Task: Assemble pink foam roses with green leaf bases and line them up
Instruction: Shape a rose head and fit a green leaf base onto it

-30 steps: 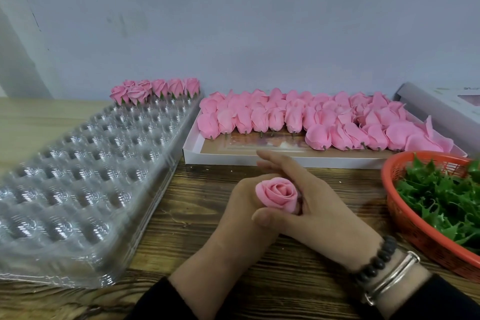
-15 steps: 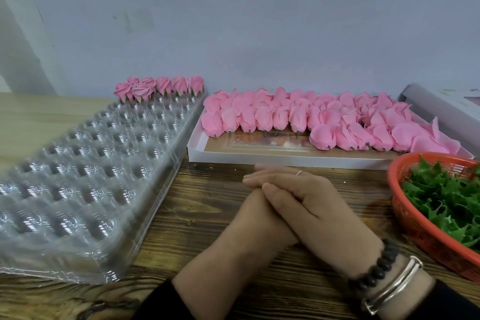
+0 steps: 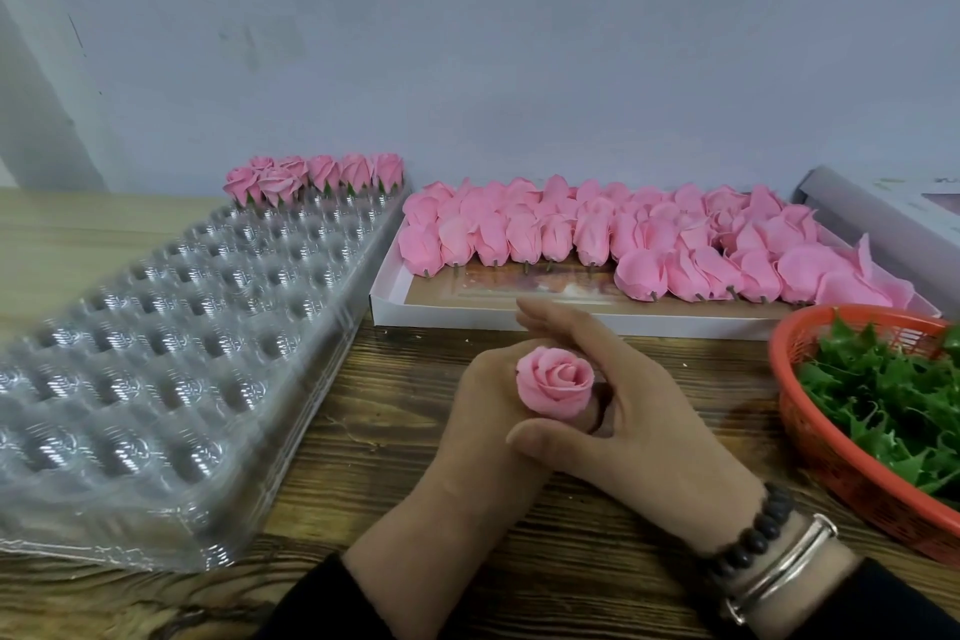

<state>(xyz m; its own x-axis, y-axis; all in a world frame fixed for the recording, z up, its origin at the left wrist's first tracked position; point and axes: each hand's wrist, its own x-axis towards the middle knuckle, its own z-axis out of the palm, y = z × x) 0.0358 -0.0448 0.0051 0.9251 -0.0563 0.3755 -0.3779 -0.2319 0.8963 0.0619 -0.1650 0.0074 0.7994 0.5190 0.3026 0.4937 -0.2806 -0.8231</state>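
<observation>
Pink rose (image 3: 555, 381): upright between both hands, base hidden.
Left hand (image 3: 483, 424): curled round it (fingers unseen).
Right hand (image 3: 631, 424): fingers straight, thumb against it.
Basket (image 3: 831, 463): cut off.

A pink foam rose (image 3: 555, 382) sits upright in the left hand (image 3: 483, 411), with the right hand (image 3: 623, 405) cupped beside it. Far left, a clear plastic cavity tray (image 3: 156, 353) carries finished roses (image 3: 317, 177); an orange mesh basket (image 3: 831, 452) of green leaf bases (image 3: 893, 390) stands right.
</observation>
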